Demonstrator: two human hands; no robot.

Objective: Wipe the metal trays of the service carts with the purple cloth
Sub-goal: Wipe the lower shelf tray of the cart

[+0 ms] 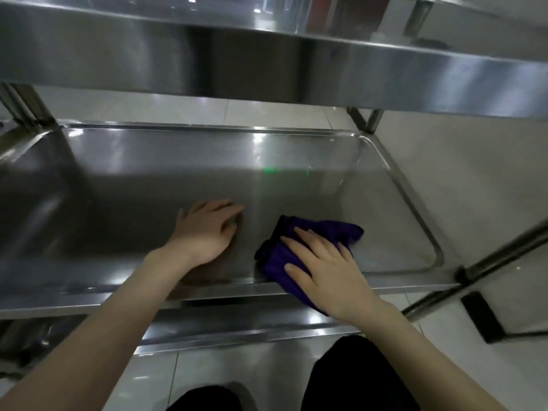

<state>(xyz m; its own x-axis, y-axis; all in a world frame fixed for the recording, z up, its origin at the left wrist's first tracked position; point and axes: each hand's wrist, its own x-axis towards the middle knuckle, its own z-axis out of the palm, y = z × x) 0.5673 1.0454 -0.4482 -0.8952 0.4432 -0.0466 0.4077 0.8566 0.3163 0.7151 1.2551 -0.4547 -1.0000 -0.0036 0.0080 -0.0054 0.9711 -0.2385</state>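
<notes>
Fingers (299, 241) of right hand (326, 265) straight, pressing purple cloth (326, 228) at metal tray (148, 179) five o'clock; left hand (204, 232) open, empty. Likely soft, light, bunching: best palmed mid-fold.

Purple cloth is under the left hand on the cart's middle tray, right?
No: the purple cloth is under the right hand on the cart's middle tray. The head view shows the left hand resting bare on the metal beside it.

Dim, soft focus; glare streaks on tray (178, 161); wide-angle bowing at edges.
</notes>
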